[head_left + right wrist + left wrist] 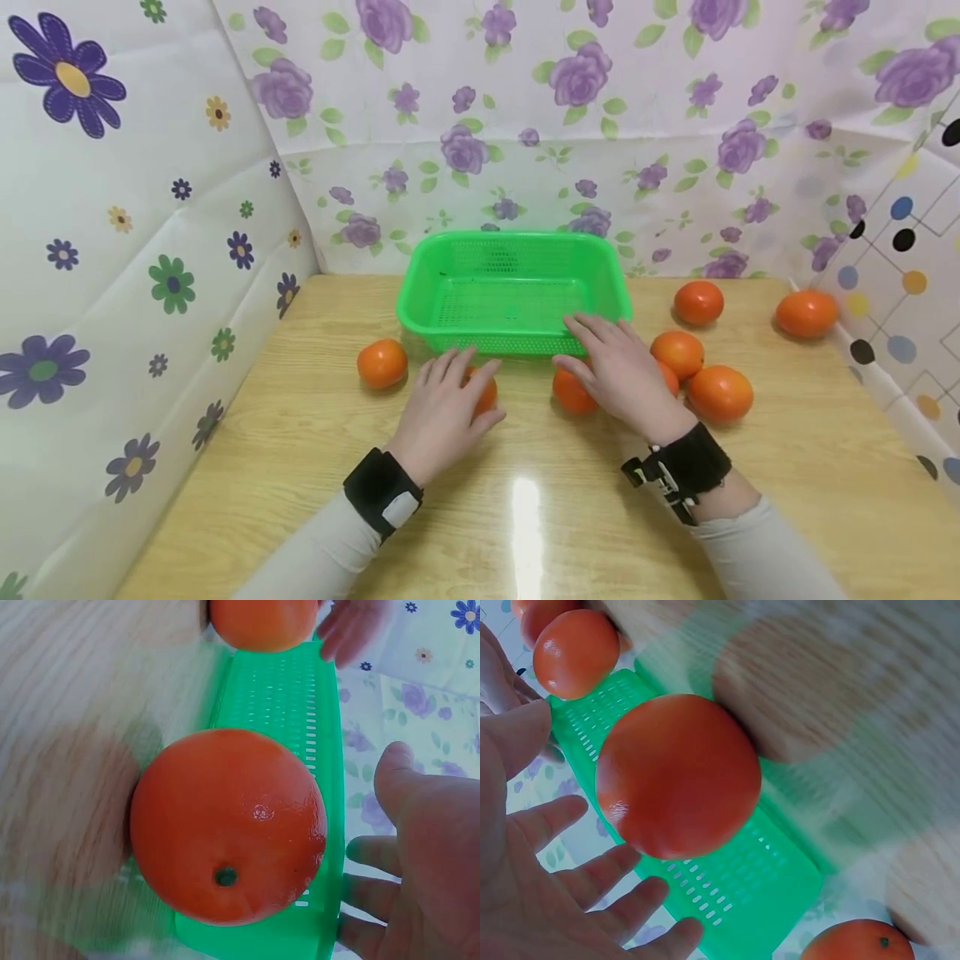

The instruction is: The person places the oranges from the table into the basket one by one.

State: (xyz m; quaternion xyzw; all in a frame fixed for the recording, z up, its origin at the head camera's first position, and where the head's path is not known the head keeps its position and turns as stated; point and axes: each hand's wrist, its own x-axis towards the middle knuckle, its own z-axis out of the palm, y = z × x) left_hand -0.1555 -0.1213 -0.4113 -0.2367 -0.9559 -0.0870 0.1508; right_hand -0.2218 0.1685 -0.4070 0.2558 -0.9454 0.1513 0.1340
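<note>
In the head view, my left hand (438,412) hovers palm down over a round, glossy orange-red fruit (486,395), fingers spread. The left wrist view shows that fruit (679,776) apart from the relaxed fingers. My right hand (621,373) reaches over another orange-red fruit (573,393), which it partly hides. In the right wrist view this fruit (229,825) has a small green stem spot, and the open fingers stand beside it, not curled round it. Both fruits rest on the table just in front of a green perforated plastic basket (513,335), whose visible floor holds nothing.
One fruit (382,364) lies left of my left hand. Right of my right hand several more are grouped, including an oval one (720,394). Farther back are a redder fruit (699,302) and one by the right wall (806,314). Patterned sheets enclose the wooden table (300,450).
</note>
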